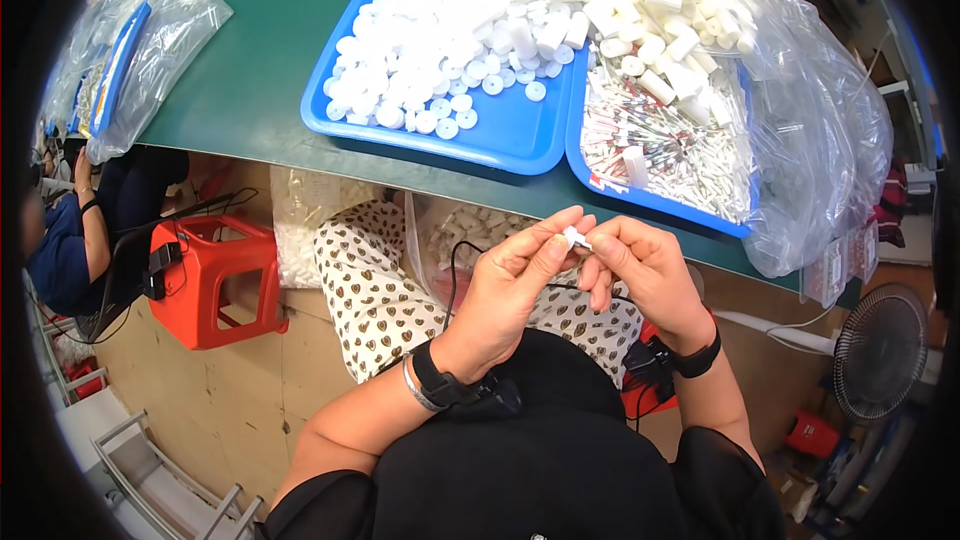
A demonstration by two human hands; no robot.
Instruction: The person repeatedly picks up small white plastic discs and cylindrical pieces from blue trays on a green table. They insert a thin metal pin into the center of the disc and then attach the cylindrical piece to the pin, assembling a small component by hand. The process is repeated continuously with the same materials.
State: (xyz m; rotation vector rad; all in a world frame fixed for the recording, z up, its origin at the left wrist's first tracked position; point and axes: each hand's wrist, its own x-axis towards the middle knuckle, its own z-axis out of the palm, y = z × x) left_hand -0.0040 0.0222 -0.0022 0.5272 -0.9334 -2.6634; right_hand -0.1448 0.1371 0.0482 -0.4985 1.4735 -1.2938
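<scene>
In front of my lap, just off the table's near edge, both hands meet at the fingertips. My left hand pinches a small white piece between thumb and fingers. My right hand closes on the same piece from the other side; its exact kind is mostly hidden by the fingers. Beyond them, a blue tray holds many white round discs with centre holes. Beside it, a second blue tray carries thin white-and-red pin-like parts, with white cylinders heaped at its far side.
The trays stand on a green table. A clear plastic bag drapes over the right tray. Under the table sits a bag of white pieces. A red stool and another person are at left, a fan at right.
</scene>
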